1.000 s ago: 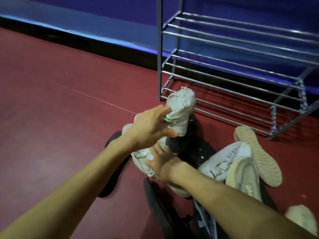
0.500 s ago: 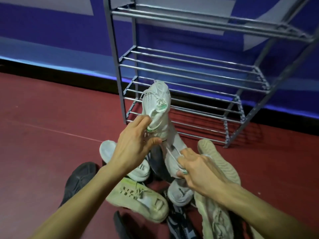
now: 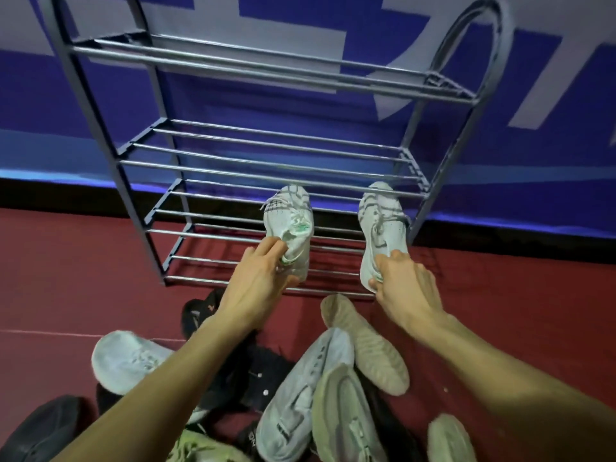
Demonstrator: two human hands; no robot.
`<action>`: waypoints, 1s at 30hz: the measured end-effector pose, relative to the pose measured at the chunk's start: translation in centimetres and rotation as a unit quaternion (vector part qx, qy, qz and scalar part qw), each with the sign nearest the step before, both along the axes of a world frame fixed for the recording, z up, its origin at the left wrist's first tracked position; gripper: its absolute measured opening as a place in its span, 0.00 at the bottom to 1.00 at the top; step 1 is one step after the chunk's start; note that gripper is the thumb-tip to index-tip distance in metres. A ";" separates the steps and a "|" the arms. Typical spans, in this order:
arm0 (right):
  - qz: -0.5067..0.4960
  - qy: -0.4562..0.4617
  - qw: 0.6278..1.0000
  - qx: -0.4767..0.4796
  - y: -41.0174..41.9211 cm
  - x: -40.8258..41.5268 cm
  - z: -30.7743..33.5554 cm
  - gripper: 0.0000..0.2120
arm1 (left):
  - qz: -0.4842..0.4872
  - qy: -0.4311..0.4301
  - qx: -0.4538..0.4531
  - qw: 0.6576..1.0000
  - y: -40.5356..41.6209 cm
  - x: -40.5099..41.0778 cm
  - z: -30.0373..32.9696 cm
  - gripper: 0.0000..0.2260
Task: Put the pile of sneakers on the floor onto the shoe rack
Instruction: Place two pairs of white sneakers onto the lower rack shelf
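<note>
Head view: the left hand [image 3: 258, 285] grips the heel of a white sneaker [image 3: 291, 228], and the right hand [image 3: 405, 288] grips the heel of a second white sneaker [image 3: 381, 225]. Both sneakers point toe-first at the lower shelves of the shoe rack [image 3: 266, 168]. The pile of sneakers [image 3: 320, 391] lies on the red floor [image 3: 66, 268], near side of the rack.

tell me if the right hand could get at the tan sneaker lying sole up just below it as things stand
Probably not yet. The tan sneaker lies uncovered on the floor, close under the right hand, so the way looks free, but that hand grips a white sneaker at the shoe rack and would have to let go first.
</note>
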State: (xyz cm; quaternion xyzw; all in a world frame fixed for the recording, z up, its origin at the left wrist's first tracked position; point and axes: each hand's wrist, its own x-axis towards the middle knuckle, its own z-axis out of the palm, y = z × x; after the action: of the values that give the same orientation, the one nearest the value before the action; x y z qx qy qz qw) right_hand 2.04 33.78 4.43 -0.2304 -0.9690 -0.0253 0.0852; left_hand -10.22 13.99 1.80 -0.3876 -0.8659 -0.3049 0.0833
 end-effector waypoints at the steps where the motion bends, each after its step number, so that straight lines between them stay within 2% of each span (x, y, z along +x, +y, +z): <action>1: 0.001 -0.003 1.000 -0.002 0.8 -1.0 -0.2 0.12 | -0.001 -0.006 0.001 1.000 1.0 -0.5 -0.3 0.14; 7: 0.008 0.021 1.000 0.008 4.4 -7.1 -1.3 0.12 | 0.005 0.008 -0.011 1.000 7.7 -4.3 -1.4 0.14; 9: 0.002 0.035 0.999 0.019 5.5 -8.7 -2.1 0.13 | 0.007 0.013 -0.067 0.998 10.0 -5.3 -1.5 0.15; 12: 0.005 0.034 0.999 -0.031 6.7 -10.4 -3.3 0.13 | 0.014 -0.076 -0.171 0.982 12.3 -6.1 -2.6 0.19; 15: 0.051 0.028 0.993 -0.107 7.4 -11.3 -4.0 0.14 | 0.020 -0.124 -0.152 0.980 12.4 -7.3 -2.9 0.20; 20: 0.086 0.065 0.971 -0.214 8.2 -11.3 -3.7 0.12 | -0.042 -0.115 -0.109 0.986 14.1 -7.0 -2.3 0.17; 25: 0.088 0.065 0.973 -0.203 9.0 -11.7 -4.3 0.11 | -0.063 -0.112 -0.088 0.988 14.4 -8.1 -3.6 0.15; 30: 0.058 0.022 0.981 -0.182 7.9 -11.8 -4.2 0.16 | -0.083 -0.121 -0.103 0.984 14.2 -8.1 -3.2 0.17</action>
State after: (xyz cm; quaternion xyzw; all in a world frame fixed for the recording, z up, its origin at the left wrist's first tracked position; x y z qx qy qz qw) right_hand -9.79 41.71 0.20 -0.1859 -0.9671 0.1615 0.0642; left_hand -18.36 28.23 -1.40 -0.4244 -0.8614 -0.2647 -0.0884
